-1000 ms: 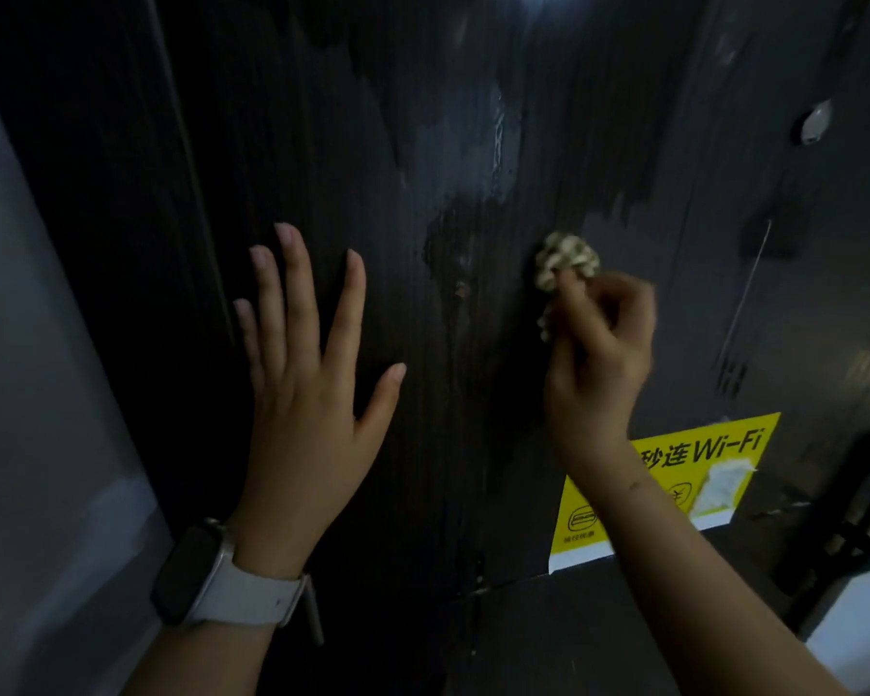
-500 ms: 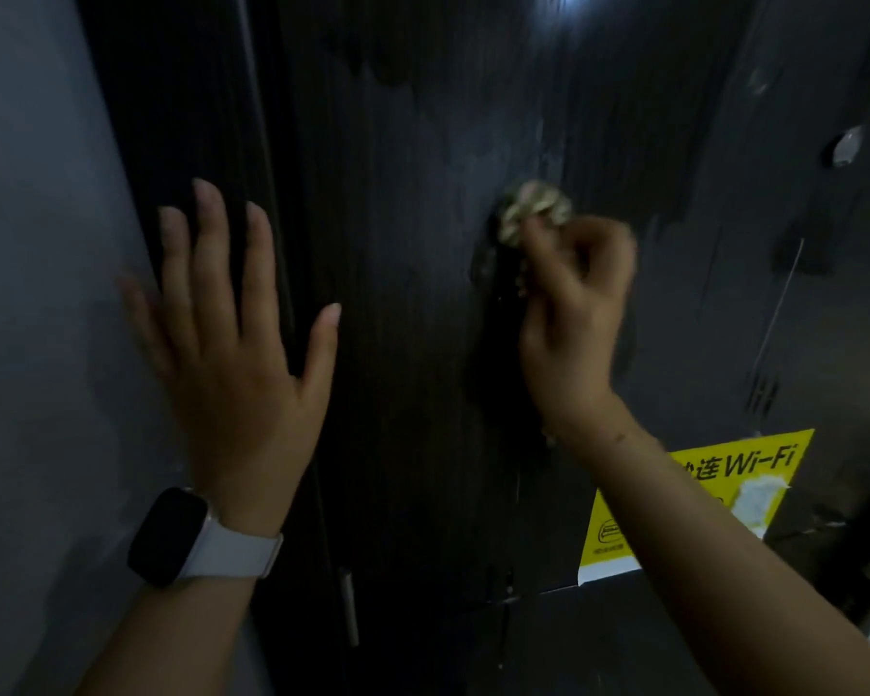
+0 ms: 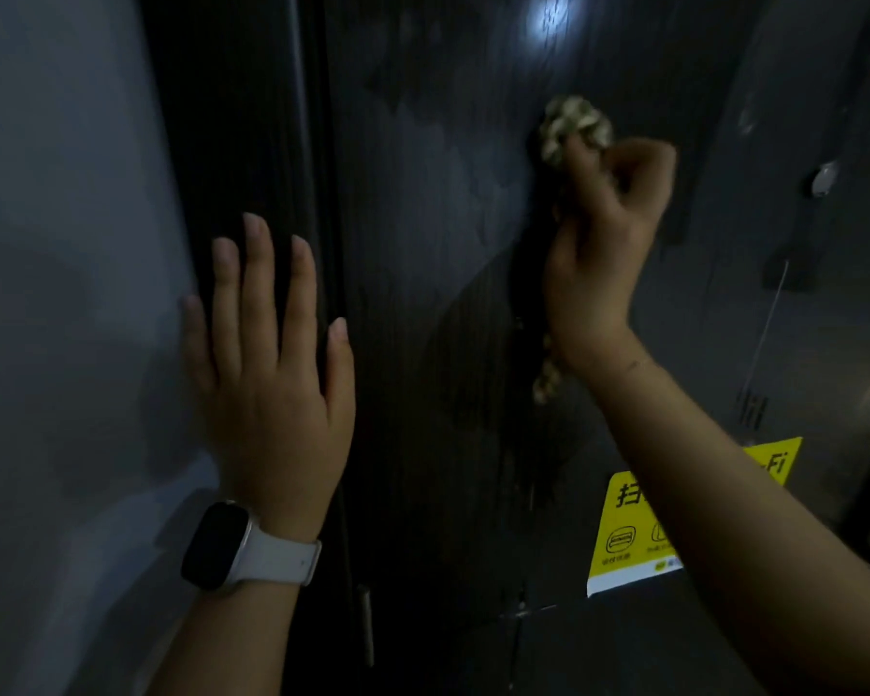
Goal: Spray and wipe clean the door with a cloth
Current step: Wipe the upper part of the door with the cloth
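The dark door (image 3: 438,253) fills the middle of the view, with wet smears on its upper part. My right hand (image 3: 606,253) grips a crumpled, patterned cloth (image 3: 576,125) and holds it against the door at upper right; a tail of the cloth hangs below my wrist. My left hand (image 3: 267,374) lies flat with straight fingers over the door's left edge and frame, a watch on its wrist. No spray bottle is in view.
A grey wall (image 3: 61,293) stands to the left of the door frame. A yellow Wi-Fi sticker (image 3: 624,535) sits low on the right, partly behind my right forearm. A small round fitting (image 3: 823,179) is at far right.
My right hand has carried the cloth upward on the door. My left hand has shifted from the door panel to the left, onto the door's edge and frame.
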`<state>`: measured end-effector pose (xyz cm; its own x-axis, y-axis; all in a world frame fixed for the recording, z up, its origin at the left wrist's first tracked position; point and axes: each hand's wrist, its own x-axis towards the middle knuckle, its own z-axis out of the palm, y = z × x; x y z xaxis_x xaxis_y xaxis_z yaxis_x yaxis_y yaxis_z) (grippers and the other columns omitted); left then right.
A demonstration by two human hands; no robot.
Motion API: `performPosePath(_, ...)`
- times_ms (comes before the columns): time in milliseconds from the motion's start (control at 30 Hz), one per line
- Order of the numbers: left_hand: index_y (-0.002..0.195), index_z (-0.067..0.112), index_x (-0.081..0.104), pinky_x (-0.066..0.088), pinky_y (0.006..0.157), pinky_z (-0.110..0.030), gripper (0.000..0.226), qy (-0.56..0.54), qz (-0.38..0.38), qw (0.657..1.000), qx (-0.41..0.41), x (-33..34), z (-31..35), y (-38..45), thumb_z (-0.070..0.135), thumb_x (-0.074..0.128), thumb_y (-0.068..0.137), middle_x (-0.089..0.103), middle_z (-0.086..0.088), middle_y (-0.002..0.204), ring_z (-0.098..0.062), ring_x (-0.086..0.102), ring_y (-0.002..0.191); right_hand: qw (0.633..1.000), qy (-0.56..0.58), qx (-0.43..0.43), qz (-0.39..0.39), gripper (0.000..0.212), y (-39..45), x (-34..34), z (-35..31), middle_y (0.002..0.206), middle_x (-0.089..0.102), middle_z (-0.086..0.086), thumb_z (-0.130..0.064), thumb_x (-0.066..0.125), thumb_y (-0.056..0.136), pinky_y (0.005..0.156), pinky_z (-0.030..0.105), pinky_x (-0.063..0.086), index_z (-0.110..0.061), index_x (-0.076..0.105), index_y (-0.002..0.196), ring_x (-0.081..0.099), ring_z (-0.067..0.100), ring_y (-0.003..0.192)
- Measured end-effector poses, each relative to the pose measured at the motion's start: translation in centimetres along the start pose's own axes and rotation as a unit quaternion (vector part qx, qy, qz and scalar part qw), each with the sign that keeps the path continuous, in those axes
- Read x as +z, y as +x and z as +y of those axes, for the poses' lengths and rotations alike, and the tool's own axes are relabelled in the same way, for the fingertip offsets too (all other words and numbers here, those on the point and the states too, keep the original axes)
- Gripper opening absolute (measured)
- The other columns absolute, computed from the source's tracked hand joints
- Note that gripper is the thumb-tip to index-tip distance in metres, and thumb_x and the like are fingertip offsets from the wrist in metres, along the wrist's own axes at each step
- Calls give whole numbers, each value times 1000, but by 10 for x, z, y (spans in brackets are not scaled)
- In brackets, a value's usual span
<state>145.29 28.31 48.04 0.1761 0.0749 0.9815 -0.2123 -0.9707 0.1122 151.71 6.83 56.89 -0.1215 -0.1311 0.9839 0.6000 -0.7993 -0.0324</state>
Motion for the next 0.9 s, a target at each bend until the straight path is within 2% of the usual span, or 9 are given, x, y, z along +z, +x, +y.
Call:
performPosePath(100,152,13,28,19,117,-55,53,-15,-1,1000,6,-2,-1,1,28,42,103,17,-10,160,-24,10,149,990,52,-101,-82,37,-49,6,-37,110,44,18,6,52,89,84,35,37,-1,59,124,45,32,97)
performPosePath(200,151,13,30,19,116,-56,53,-53,-11,998,10,-7,-4,2,23,42,101,17,-9,160,-24,10,149,926,71,-281,-242,40,-95,-13,-35,115,39,12,-1,53,91,83,36,38,-6,46,131,43,30,97)
performPosePath(267,152,14,27,16,117,-55,55,-65,-29,997,15,-11,-7,2,23,43,99,13,-7,160,-23,6,150,907,59,-299,-292,32,-84,-20,-20,112,44,12,-6,52,94,82,39,41,-9,51,126,46,27,94)
performPosePath(400,153,17,20,7,121,-48,58,-83,-58,995,20,-17,-11,3,27,41,99,7,-4,162,-19,-1,150,968,12,-198,-157,25,-4,-7,-13,94,57,21,-3,61,91,79,29,33,-8,65,116,44,25,89)
performPosePath(500,153,20,16,3,122,-43,60,-100,-73,992,28,-20,-14,4,27,42,99,4,-1,162,-17,-3,150,986,5,-154,-65,26,38,17,-33,100,53,25,-5,51,96,78,25,29,-4,67,116,39,24,91)
performPosePath(600,153,18,17,2,122,-41,62,-125,-84,988,36,-23,-17,4,23,47,98,3,-1,162,-18,-3,150,972,53,-196,-118,30,7,19,-55,112,40,9,-5,51,96,83,24,29,-3,63,123,41,25,96)
performPosePath(767,153,11,19,1,122,-39,66,-152,-91,983,38,-26,-20,5,19,52,95,5,-4,162,-18,-3,150,865,79,-379,-319,33,-54,-9,-48,113,48,16,-12,35,102,79,39,44,-5,56,126,46,28,96)
performPosePath(833,153,10,19,2,122,-41,67,-154,-94,983,36,-27,-19,5,19,52,95,6,-5,162,-17,-3,150,890,74,-338,-297,25,-23,-2,-50,104,58,17,-10,49,99,81,40,45,-6,64,118,47,25,95)
performPosePath(900,153,12,17,0,122,-38,67,-153,-100,982,35,-28,-18,5,21,51,96,4,-3,162,-15,-5,150,931,46,-305,-194,24,25,14,-56,101,57,22,-4,58,92,78,35,38,-4,68,114,44,27,94)
